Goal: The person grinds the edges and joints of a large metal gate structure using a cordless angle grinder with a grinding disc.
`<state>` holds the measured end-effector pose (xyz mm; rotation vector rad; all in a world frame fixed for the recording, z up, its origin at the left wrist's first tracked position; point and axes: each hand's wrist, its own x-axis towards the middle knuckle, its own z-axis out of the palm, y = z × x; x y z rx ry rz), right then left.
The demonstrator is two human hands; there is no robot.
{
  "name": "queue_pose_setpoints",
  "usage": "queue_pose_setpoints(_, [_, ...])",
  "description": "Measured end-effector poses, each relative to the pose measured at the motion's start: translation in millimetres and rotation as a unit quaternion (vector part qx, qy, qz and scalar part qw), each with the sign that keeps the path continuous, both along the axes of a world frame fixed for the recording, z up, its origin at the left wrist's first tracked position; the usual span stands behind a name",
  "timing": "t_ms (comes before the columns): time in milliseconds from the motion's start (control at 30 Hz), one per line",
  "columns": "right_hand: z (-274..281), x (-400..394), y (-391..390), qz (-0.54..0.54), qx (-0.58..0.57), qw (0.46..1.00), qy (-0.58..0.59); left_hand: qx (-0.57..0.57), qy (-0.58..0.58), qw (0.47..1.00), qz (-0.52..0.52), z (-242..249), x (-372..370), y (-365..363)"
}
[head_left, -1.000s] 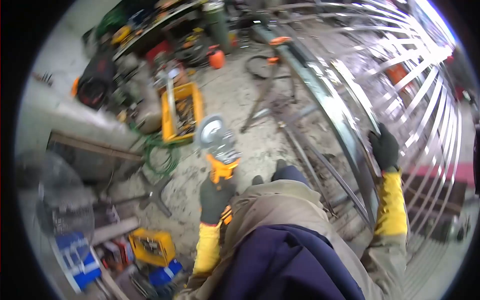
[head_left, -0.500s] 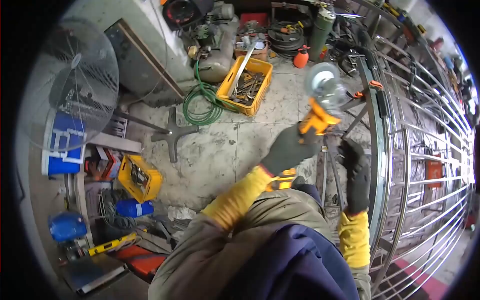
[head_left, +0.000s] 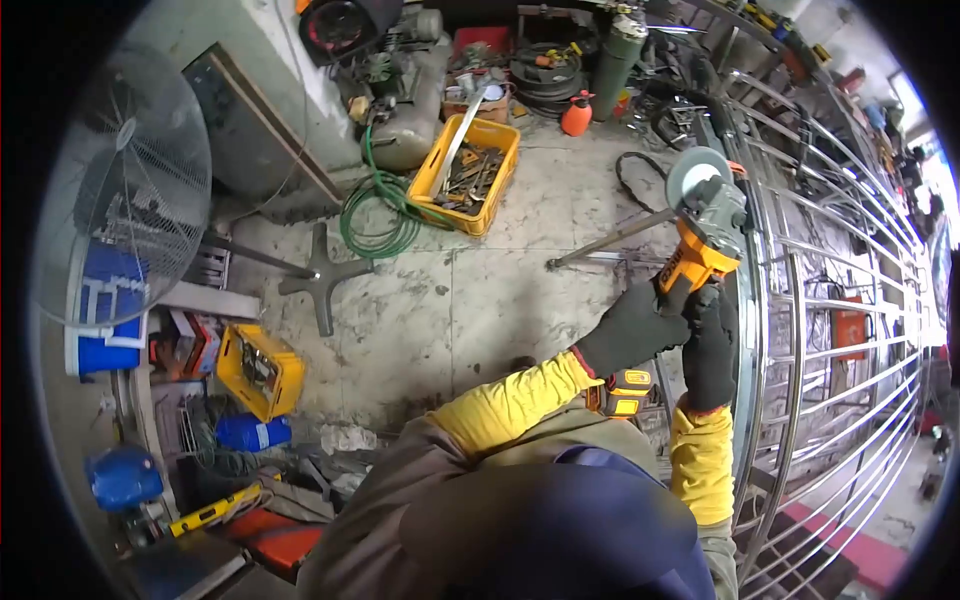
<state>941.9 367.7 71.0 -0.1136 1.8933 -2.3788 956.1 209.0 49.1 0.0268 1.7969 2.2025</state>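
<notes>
A yellow-and-grey angle grinder (head_left: 702,252) with a pale disc (head_left: 696,178) is held out in front of me, its head at the metal frame's edge. My left hand (head_left: 640,325), in a dark glove, is closed around its body. Against the grinder's near right side, my right hand (head_left: 711,345), gloved too, is closed on it next to the left; its fingertips are partly hidden. The grinder's yellow battery end (head_left: 627,395) shows below my left wrist. Just right of my hands stands the railing of shiny metal bars (head_left: 795,345).
A yellow crate (head_left: 488,215) of metal pieces sits on the floor beside a coiled green hose (head_left: 372,222). A pedestal fan (head_left: 125,190) stands left, its base (head_left: 322,278) spread on the floor. An orange spray bottle (head_left: 576,116) and a gas cylinder (head_left: 618,62) are at the back.
The grinder has moved right and slightly down toward the metal frame with my left hand. My right hand, apart from it before, has come onto the grinder. The view has shifted slightly right.
</notes>
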Motion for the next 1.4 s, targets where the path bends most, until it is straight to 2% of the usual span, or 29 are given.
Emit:
queue_pose_setpoints(67, [-1, -4, 10, 0.042, 0.089, 0.995, 0.006, 0.112, 0.023, 0.993, 0.013, 1, -3, 1])
queue_pose_setpoints(133, [-3, -1, 1, -0.046, 0.098, 0.994, -0.014, -0.006, 0.047, 0.999, 0.005, 4, -12, -1])
queue_pose_setpoints(200, [44, 8, -31, -0.069, 0.154, 0.981, 0.097, -0.007, 0.091, 0.995, 0.033, 9, -19, 4])
queue_pose_setpoints(233, [36, 6, -30, -0.09, 0.189, 0.969, 0.129, 0.042, 0.081, 0.995, 0.027, 6, -22, 4])
queue_pose_setpoints(267, [32, -1, -35, -0.117, 0.138, 0.965, 0.189, 0.041, 0.091, 0.995, 0.022, 4, -23, 5])
queue_pose_setpoints(333, [41, -7, -40, -0.155, 0.141, 0.957, 0.199, -0.148, 0.09, 0.985, 0.026, 12, -25, 0])
queue_pose_setpoints(367, [42, -11, -40, -0.163, 0.139, 0.955, 0.205, -0.149, 0.064, 0.987, 0.008, 16, -26, -3])
queue_pose_setpoints(433, [42, -24, -33, -0.161, 0.127, 0.976, 0.077, -0.151, 0.081, 0.985, 0.008, 20, -29, -2])
queue_pose_setpoints(533, [16, -60, -37, -0.226, 0.118, 0.957, 0.14, -0.154, 0.094, 0.984, 0.009, 22, -42, -6])
queue_pose_setpoints(567, [14, -68, -37, -0.229, 0.117, 0.955, 0.147, -0.207, 0.095, 0.974, 0.007, 15, -51, -7])
queue_pose_setpoints(633, [18, -84, -41, -0.215, 0.011, 0.976, 0.039, -0.269, 0.103, 0.958, 0.004, 9, -66, -9])
queue_pose_setpoints(733, [-17, -126, -33, -0.253, 0.071, 0.961, 0.089, -0.3, 0.163, 0.94, 0.002, -5, -98, -13])
queue_pose_setpoints(767, [-20, -136, -31, -0.212, -0.082, 0.973, 0.048, -0.315, 0.157, 0.936, -0.027, -1, -110, -20])
queue_pose_setpoints(800, [-34, -154, -26, -0.288, 0.162, 0.928, 0.174, -0.317, 0.156, 0.935, -0.024, 7, -124, -29])
queue_pose_setpoints(867, [-55, -194, -9, -0.285, -0.01, 0.954, 0.093, -0.319, 0.238, 0.917, -0.004, 18, -152, -55])
queue_pose_setpoints(900, [-16, -205, -9, -0.224, -0.247, 0.943, 0.008, -0.282, 0.337, 0.896, 0.064, 21, -170, -72])
queue_pose_setpoints(933, [-47, -239, 14, -0.237, -0.14, 0.958, 0.081, -0.29, 0.297, 0.904, 0.1, 11, -190, -90])
queue_pose_setpoints(967, [-28, -259, 34, -0.046, -0.325, 0.941, 0.075, -0.259, 0.212, 0.937, 0.101, 22, -211, -113])
queue_pose_setpoints(1000, [-19, -277, 29, -0.311, -0.065, 0.944, 0.095, -0.224, 0.124, 0.961, 0.104, 34, -229, -138])
queue_pose_setpoints(1033, [-6, -282, 56, -0.137, -0.303, 0.94, 0.078, -0.285, 0.186, 0.933, 0.121, 8, -245, -170])
queue_pose_setpoints(1067, [15, -293, 60, -0.089, -0.404, 0.905, 0.099, -0.341, 0.25, 0.897, 0.132, -24, -264, -203])
queue_pose_setpoints(1100, [12, -312, 83, -0.121, -0.449, 0.881, 0.084, -0.399, 0.153, 0.891, 0.152, -30, -272, -223])
queue_pose_setpoints(1133, [11, -328, 85, -0.357, -0.14, 0.907, 0.177, -0.451, 0.056, 0.875, 0.168, -32, -278, -237])
queue_pose_setpoints(1200, [22, -338, 125, -0.182, -0.332, 0.903, 0.204, -0.395, 0.006, 0.902, 0.176, -31, -285, -254])
queue_pose_setpoints(1267, [23, -344, 116, -0.411, -0.096, 0.878, 0.226, -0.333, -0.053, 0.924, 0.183, -34, -294, -257])
queue_pose_setpoints(1300, [3, -348, 144, -0.307, -0.187, 0.878, 0.315, -0.302, -0.091, 0.931, 0.182, -40, -296, -256])
queue_pose_setpoints(1333, [47, -358, 87, -0.537, 0.106, 0.804, 0.23, -0.269, -0.128, 0.937, 0.183, -45, -305, -252])
queue_pose_setpoints(1367, [19, -360, 131, -0.402, -0.068, 0.884, 0.227, -0.306, -0.102, 0.933, 0.161, -55, -317, -249])
queue_pose_setpoints(1400, [-8, -356, 177, -0.247, -0.238, 0.915, 0.21, -0.305, -0.108, 0.931, 0.166, -75, -331, -247])
